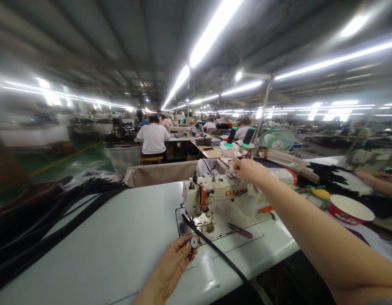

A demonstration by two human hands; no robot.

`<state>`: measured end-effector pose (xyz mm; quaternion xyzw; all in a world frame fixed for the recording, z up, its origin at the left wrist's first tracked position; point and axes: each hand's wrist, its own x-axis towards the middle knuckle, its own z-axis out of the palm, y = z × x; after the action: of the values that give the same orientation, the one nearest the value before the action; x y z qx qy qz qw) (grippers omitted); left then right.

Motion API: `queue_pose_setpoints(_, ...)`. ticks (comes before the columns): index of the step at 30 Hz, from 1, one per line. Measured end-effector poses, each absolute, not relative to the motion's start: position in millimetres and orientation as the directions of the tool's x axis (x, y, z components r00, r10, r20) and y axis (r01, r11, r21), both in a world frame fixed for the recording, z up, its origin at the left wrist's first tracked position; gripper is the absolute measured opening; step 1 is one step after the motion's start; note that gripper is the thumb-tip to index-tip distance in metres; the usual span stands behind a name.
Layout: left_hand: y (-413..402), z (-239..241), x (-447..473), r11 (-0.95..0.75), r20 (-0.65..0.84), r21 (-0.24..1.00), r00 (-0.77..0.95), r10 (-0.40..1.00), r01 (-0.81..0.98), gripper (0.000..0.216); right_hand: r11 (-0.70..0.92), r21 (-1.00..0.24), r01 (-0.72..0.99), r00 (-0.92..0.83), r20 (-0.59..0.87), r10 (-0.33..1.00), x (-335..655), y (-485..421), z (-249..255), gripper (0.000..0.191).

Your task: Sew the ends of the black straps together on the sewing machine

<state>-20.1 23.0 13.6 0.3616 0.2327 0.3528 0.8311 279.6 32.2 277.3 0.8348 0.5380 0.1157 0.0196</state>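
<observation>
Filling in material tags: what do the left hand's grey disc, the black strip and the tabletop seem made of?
Grey disc: probably metal, by its pale, even grey; plastic possible.
Black strip: likely fabric webbing, matte and gently curved; could be rubbery.
Tabletop: smooth, glossy, perhaps laminate, reflecting the lights.

The machine (219, 183) is cream with bright red letters (231, 193). From way over here, I see silvery grey on the bobbin (194, 242). The strap (215, 248) is plain black, and so is the pile (18, 239) on the left. The snips (246, 232) have pinky-red handles. I see a very pale green tabletop (135, 237). The bowl (342, 214) is red outside and white inside. The floor (88, 159) is green with a yellow stripe (65, 158).
</observation>
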Motion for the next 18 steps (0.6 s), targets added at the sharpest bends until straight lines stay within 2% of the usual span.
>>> queue_pose_setpoints(5,22,19,-27,0.459,-0.067,0.762,0.651,0.756,-0.456,0.045,-0.460,0.176,0.870,0.427,0.197,0.883,281,30,276,0.031)
queue_pose_setpoints(9,22,20,-27,0.429,0.006,0.780,0.690,0.723,-0.456,0.044,-0.388,0.175,0.905,0.359,0.174,0.917,281,32,276,0.023)
queue_pose_setpoints(11,22,17,-26,0.408,0.033,0.786,0.691,0.722,-0.465,0.046,-0.375,0.174,0.911,0.341,0.195,0.920,281,34,275,0.026)
queue_pose_setpoints(18,22,9,-24,0.431,0.004,0.765,0.673,0.739,-0.478,0.047,-0.396,0.178,0.901,0.367,0.176,0.913,281,30,274,0.022)
